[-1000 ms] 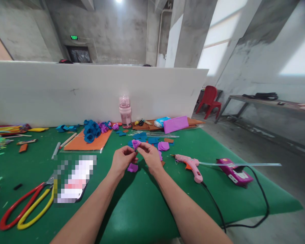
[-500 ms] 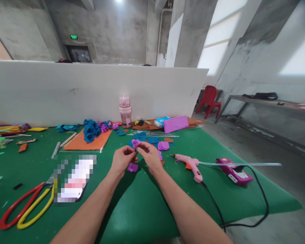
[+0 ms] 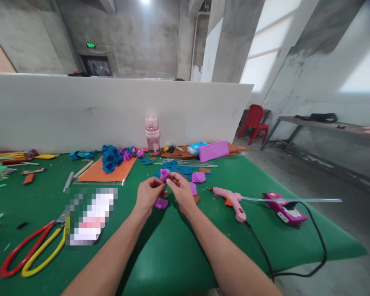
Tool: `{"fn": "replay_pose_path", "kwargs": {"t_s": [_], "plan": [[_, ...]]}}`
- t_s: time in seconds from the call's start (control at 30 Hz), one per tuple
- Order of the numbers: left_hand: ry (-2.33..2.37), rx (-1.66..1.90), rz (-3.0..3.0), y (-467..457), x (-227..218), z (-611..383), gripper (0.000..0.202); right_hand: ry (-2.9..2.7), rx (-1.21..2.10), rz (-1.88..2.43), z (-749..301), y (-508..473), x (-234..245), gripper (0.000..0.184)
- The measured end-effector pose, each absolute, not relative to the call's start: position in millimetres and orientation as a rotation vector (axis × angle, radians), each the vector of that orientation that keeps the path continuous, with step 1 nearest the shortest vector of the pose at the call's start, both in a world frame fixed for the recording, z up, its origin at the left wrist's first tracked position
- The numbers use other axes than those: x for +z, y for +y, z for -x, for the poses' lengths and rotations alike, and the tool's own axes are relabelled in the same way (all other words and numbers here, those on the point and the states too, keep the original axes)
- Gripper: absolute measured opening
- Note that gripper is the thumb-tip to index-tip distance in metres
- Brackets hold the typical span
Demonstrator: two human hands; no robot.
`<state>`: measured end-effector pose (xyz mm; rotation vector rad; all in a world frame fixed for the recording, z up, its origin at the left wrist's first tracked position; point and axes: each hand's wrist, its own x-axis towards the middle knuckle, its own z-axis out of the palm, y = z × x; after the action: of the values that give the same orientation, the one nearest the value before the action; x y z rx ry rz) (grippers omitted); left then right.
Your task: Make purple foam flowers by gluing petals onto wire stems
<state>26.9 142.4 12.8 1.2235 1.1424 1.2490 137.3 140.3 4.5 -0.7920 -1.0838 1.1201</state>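
Between my left hand and right hand, both pinching its base, the purple flower looks light, soft, easily crushed.

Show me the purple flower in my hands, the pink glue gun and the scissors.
purple flower (image 3: 164,174), head view, its rolled top
glue gun (image 3: 231,198), head view, its pink body
scissors (image 3: 51,225), head view, red handle near the pivot

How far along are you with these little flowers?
Done: rolled blue flowers and a few purple ones lie piled at the orange sheet. In hand: left hand and right hand pinch one purple flower. Left: loose purple petals and blue cut pieces on the green mat, near the pink glue gun.
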Motion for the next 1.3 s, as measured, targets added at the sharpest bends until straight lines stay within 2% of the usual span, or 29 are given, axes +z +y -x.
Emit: {"fn": "replay_pose_path", "kwargs": {"t_s": [0.23, 0.47, 0.77, 1.3], "plan": [[1.155, 1.289, -1.198, 141, 11, -33, 0.016, -1.058, 1.144, 0.830, -133, 139, 1, 0.024], [1.150, 1.239, -1.214, 140, 23, -27, 0.033, -0.969, 1.094, 0.864, -142, 142, 6, 0.022], [1.150, 1.411, -1.316, 155, 9, -15, 0.029, -0.835, 1.343, 0.770, -137, 139, 9, 0.028], [1.145, 1.401, -1.283, 154, 14, -14, 0.026, -0.857, 1.359, 0.787, -137, 140, 6, 0.030]]}}
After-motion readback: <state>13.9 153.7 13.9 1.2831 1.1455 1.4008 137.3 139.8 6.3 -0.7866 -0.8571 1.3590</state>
